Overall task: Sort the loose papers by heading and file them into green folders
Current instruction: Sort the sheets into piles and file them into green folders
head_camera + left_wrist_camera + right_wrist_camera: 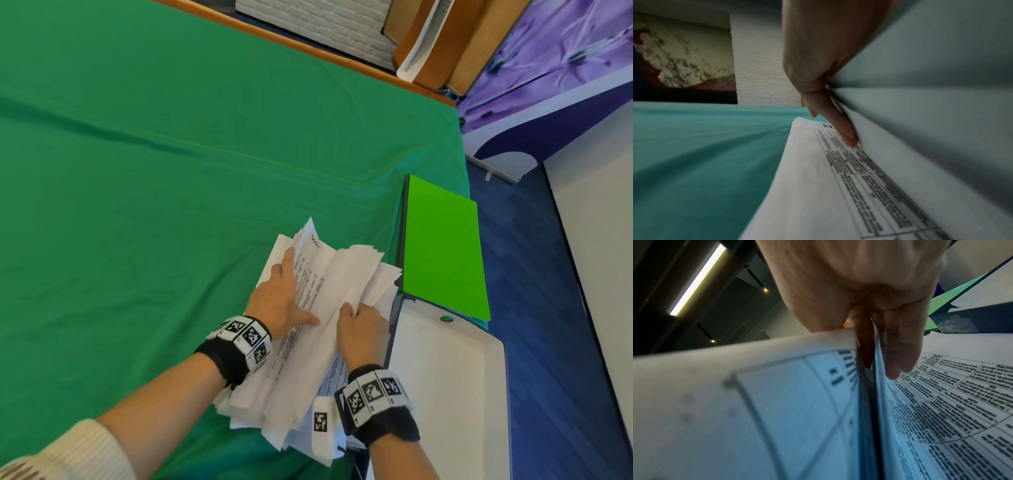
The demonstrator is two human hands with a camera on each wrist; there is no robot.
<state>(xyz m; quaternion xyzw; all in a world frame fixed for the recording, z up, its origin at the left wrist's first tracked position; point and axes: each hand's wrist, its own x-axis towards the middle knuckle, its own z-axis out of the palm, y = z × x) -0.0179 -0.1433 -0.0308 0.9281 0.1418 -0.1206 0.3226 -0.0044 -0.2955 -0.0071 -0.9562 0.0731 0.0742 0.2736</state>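
Note:
A thick stack of loose white papers with printed tables lies on the green cloth near the table's right front edge. My left hand lies flat on the stack's left side, its fingers straight and slipped under lifted sheets. My right hand grips a bundle of raised sheets at their near edge, thumb on top, fingers between the pages. A bright green folder lies shut just right of the papers.
The green tablecloth spreads wide to the left and back. An open binder with a white inside cover lies at the table's right edge, under the green folder. Beyond it are blue floor and a white cabinet.

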